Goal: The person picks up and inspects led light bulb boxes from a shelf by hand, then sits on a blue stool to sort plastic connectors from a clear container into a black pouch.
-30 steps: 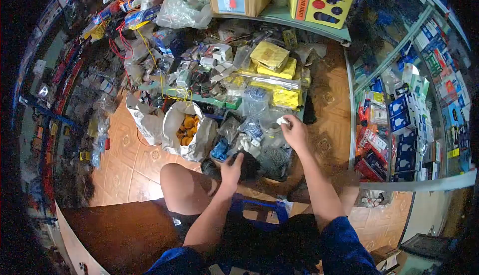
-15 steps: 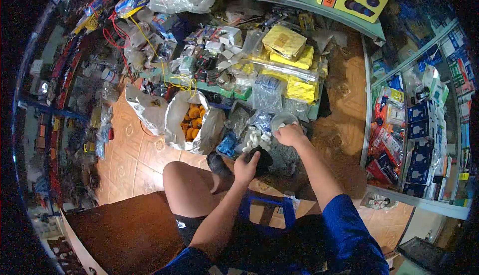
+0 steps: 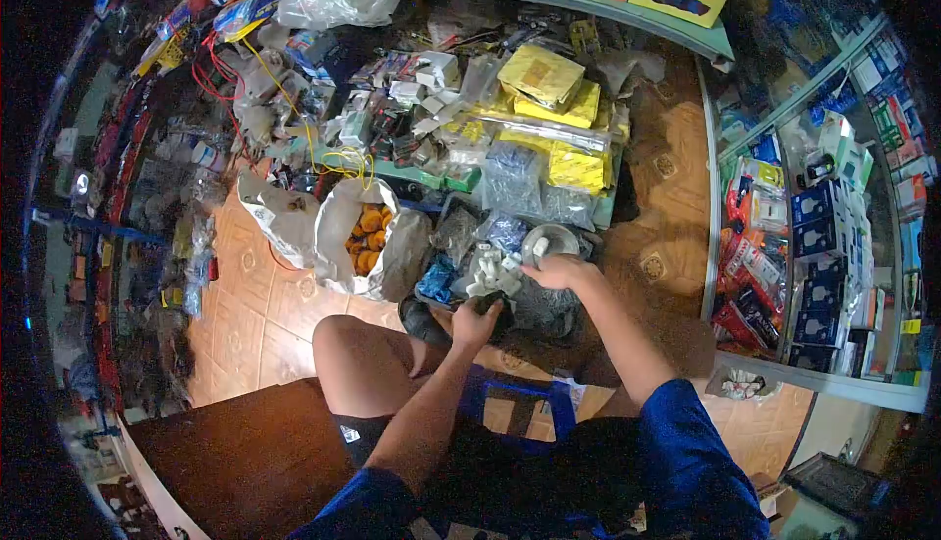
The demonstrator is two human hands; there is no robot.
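My left hand (image 3: 474, 324) is closed on a dark, floppy item that looks like a black plastic bag (image 3: 504, 317), low in front of my knees. Just above it lies a heap of small white plastic pieces (image 3: 490, 271). My right hand (image 3: 561, 272) hovers at the right edge of this heap with its fingers drawn together; whatever they hold is too small to make out. Right behind those fingers sits a round, clear bowl (image 3: 559, 236) with something whitish inside. Blue plastic wrapping (image 3: 437, 279) lies left of the white pieces.
A white sack (image 3: 398, 256) with orange items (image 3: 369, 236) stands on the tiled floor to the left. Yellow packets (image 3: 549, 84) and clear bags pile up ahead. A glass cabinet (image 3: 714, 246) with boxed goods borders the right. A blue stool (image 3: 561, 408) is below me.
My right hand has moved from the bowl leftward to the white pieces, leaving more of the bowl visible. My left hand has stayed on the black item. The whole view has shifted slightly.
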